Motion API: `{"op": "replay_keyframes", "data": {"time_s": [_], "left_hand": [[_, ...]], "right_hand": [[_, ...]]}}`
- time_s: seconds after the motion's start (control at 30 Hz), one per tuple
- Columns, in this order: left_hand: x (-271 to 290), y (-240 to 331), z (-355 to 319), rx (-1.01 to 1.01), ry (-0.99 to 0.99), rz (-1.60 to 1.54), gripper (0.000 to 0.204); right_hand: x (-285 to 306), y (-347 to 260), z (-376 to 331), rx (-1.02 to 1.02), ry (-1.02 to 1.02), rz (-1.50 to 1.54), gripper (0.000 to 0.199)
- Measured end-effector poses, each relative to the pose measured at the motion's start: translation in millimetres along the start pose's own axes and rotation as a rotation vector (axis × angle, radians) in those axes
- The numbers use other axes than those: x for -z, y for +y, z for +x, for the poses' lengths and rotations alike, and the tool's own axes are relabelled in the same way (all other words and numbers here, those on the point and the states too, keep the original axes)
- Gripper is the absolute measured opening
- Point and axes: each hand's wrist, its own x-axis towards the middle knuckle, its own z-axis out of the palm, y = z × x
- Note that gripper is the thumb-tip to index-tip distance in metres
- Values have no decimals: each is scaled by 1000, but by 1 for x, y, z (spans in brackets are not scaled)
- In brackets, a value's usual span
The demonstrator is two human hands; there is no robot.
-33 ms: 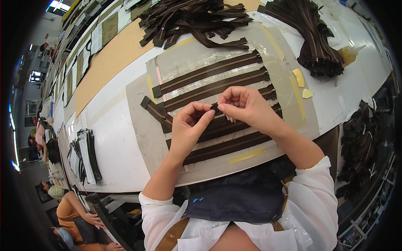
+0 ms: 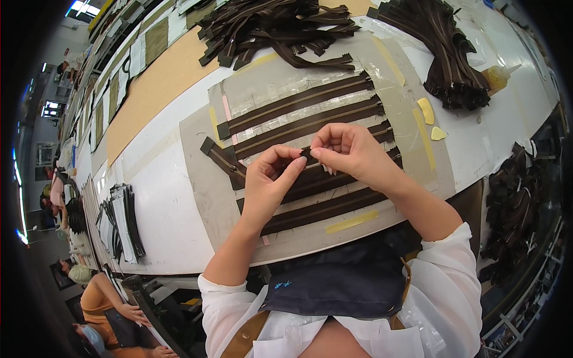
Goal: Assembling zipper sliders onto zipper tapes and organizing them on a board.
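Observation:
My left hand [image 2: 270,181] and my right hand [image 2: 357,154] meet over the middle of a grey board [image 2: 431,174]. Thumb and forefinger of each pinch the dark end of a brown zipper [image 2: 307,153]; its details are hidden by my fingers. Several brown zippers [image 2: 301,102] with brass-coloured teeth lie in slanting rows on the board, partly under my hands. Beside my left hand, a zipper end with a slider [image 2: 225,160] sticks out at an angle; I cannot tell whether it belongs to the pinched one.
Loose brown zippers [image 2: 262,27] are heaped at the far side. A tied bundle of zippers [image 2: 444,56] lies far right beside a glue bottle [image 2: 497,79]. Yellow pieces [image 2: 425,111] sit right of the rows. Dark strips [image 2: 122,221] are stacked left. A seated person [image 2: 104,304] is at lower left.

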Motion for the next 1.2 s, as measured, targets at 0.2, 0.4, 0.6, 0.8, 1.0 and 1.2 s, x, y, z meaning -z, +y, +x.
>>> {"op": "replay_keyframes", "data": {"time_s": [0.2,0.4,0.6,0.8,1.0,1.2], "left_hand": [[0,-1,-1,-30,12,57,11],[-1,-2,0,-51,-11,57,12],[-1,-3,0,-49,1,83,11],[3,0,2,36,14,25,10],[7,-1,5,124,-13,-114,10],[5,-4,5,102,-51,-73,10]], "right_hand": [[-1,-1,0,-11,-6,17,12],[-1,2,1,-14,-18,22,12],[-2,3,1,9,-23,4,12],[-1,-1,1,-1,28,-17,16],[0,3,3,4,19,-92,17],[-2,4,1,-3,-41,-111,12]]}}
